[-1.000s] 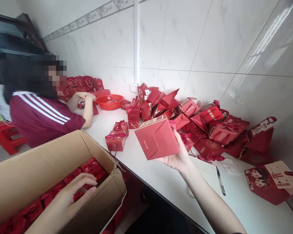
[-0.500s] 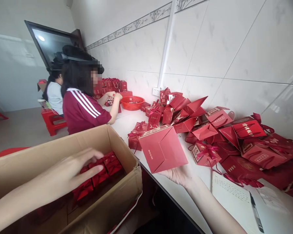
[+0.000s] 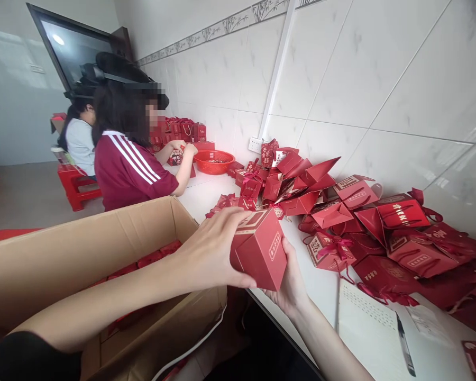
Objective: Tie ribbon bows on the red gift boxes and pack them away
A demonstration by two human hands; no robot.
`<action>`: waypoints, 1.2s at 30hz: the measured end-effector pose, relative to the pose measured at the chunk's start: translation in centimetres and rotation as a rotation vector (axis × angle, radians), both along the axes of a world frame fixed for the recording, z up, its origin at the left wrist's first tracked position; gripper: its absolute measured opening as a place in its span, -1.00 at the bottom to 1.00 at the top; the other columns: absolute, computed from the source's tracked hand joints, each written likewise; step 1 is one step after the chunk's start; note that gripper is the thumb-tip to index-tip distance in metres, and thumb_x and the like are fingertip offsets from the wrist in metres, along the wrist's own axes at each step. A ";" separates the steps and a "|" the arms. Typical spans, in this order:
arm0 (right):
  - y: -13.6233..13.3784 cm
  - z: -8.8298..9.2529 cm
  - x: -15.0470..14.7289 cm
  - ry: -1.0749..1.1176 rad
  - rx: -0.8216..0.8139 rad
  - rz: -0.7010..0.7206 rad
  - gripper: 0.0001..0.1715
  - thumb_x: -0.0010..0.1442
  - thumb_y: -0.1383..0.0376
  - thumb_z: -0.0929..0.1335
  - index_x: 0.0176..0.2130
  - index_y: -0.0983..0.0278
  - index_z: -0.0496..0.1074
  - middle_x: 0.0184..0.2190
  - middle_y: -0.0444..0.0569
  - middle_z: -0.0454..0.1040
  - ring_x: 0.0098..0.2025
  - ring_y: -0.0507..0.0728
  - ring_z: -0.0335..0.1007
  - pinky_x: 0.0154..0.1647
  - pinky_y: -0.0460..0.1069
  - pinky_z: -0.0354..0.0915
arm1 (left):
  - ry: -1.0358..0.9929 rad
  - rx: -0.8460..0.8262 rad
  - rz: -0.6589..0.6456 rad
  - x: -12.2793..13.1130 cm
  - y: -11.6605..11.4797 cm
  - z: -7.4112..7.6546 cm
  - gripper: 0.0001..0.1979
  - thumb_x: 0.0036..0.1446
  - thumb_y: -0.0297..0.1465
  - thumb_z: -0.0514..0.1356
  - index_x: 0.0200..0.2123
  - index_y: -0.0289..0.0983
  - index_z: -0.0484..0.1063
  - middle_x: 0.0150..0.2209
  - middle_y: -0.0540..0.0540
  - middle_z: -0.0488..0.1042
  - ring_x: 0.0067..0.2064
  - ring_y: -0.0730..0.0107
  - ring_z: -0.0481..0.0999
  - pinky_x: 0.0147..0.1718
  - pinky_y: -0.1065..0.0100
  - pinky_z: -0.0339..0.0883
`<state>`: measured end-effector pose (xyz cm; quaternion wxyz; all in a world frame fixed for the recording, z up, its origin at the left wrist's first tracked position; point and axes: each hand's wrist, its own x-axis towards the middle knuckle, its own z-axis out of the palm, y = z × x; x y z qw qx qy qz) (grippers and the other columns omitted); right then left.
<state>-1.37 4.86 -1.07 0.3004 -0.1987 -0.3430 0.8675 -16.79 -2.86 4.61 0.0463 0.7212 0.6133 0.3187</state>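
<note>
Both my hands hold one red gift box (image 3: 262, 254) above the near edge of the white table (image 3: 325, 288). My left hand (image 3: 212, 246) wraps over the box's left side with fingers curled around it. My right hand (image 3: 289, 280) cups the box from below and from the right. Under my left forearm stands an open cardboard carton (image 3: 83, 248) with several red ribboned boxes (image 3: 158, 256) packed inside.
A heap of red gift boxes (image 3: 341, 211) runs along the tiled wall. A notepad (image 3: 368, 330) with a pen (image 3: 405, 344) lies at the right. A person in a maroon striped top (image 3: 129, 169) sits at the table near a red basin (image 3: 214, 160); another person sits behind on a red stool (image 3: 77, 182).
My left hand left the carton and came up onto the red box. The box turned in my right hand and came lower and nearer.
</note>
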 end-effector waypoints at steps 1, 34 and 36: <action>0.2 -0.3 0.1 -0.021 0.023 -0.014 -0.42 0.16 -0.08 0.21 0.02 0.19 0.32 -0.11 0.02 0.50 -0.08 0.23 0.44 -0.11 0.13 0.40 | -0.038 -0.024 -0.026 -0.1 0.0 -0.2 0.07 -0.35 0.07 0.33 0.21 -0.18 -0.01 0.20 -0.26 0.12 0.18 -0.11 0.15 0.09 -0.07 0.13; 5.2 -0.2 2.4 -0.533 1.910 -0.726 0.05 -0.01 0.29 0.45 0.28 0.14 -0.16 0.21 0.21 0.03 0.26 0.35 -0.01 0.12 0.34 0.16 | -0.734 -0.131 -0.053 -2.6 1.9 -2.8 -0.76 0.08 -0.26 0.16 -0.54 -0.26 0.27 -0.61 0.08 0.33 -0.53 0.51 0.32 -0.49 0.46 0.22; 5.1 -0.2 2.5 -0.527 1.897 -0.732 0.06 -0.02 0.28 0.46 0.28 0.15 -0.16 0.21 0.22 0.04 0.26 0.35 0.00 0.12 0.34 0.16 | -0.760 -0.282 -0.132 -2.4 1.5 -4.0 -0.73 0.12 -0.24 0.11 -0.54 -0.26 0.27 -0.59 0.05 0.38 -0.52 0.50 0.37 -0.44 0.43 0.26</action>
